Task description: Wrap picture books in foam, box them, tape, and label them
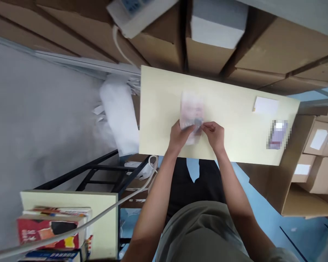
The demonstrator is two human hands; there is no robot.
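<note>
Left hand [178,137] first: it has a firm grasp on the pale, pinkish packet [192,103], thumb laid across the lower part. Over on the other side, the right hand [215,135] has its fingertips bunched together at the packet's right edge, close to a small grey patch [198,122] — whether they pinch it or merely touch, the blur won't let me tell. That packet sits left of centre over the pale yellow desk [235,112], its long side running away from the body, its print too smeared to read.

Across to the right end of the desk: a flat white item [266,104] lies near the far edge, and nearer the body there's a pixelated oblong [277,134], well apart from both hands. Behind the desk, brown cardboard boxes [207,54] line up, one carrying a white box [218,31] on top. Just off the left end stands a white roll [118,116], and off the right end an open carton [308,203] holds smaller boxes [324,174]. Lower left — books [50,231] piled on a pale board [105,225], with a white cable [104,214] stretched across in front.
</note>
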